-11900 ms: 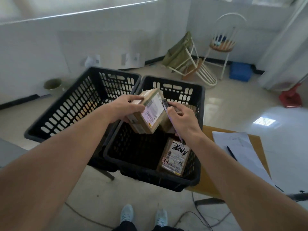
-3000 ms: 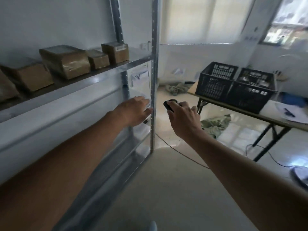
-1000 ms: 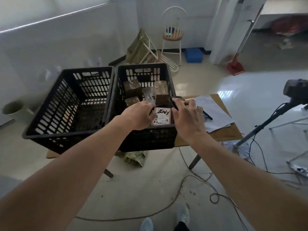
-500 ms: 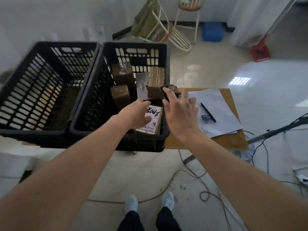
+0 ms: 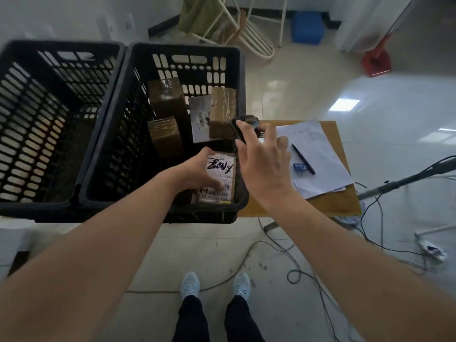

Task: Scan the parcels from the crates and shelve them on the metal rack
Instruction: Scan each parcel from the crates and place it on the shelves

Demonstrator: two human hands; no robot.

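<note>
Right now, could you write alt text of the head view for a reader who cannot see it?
A person's left hand grips a labelled parcel in the right crate, while the right hand holds a scanner above it. Other brown parcels lie deeper in that crate; the left crate looks empty, and papers lie on the table.
</note>
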